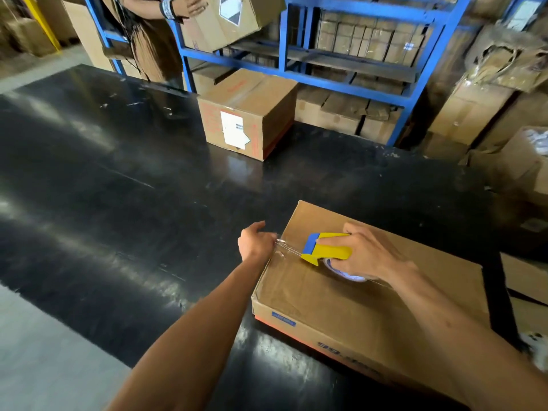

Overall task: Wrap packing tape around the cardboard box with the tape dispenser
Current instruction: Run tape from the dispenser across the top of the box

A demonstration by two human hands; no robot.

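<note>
A flat brown cardboard box (pixel 350 298) lies on the black table at the lower right. My right hand (pixel 370 253) grips a yellow and blue tape dispenser (pixel 323 247) that rests on the box's top near its left edge. A clear strip of packing tape (pixel 289 251) stretches from the dispenser to the box's left edge. My left hand (pixel 256 241) presses the tape's end against that edge, fingers curled on it. The tape roll is mostly hidden under my right hand.
A second taped cardboard box (pixel 252 114) stands on the black table (pixel 118 188) farther back. Blue shelving (pixel 350 81) loaded with cartons runs behind it. Another person (pixel 154 37) at the top left holds a box. More cartons (pixel 498 114) pile up at the right.
</note>
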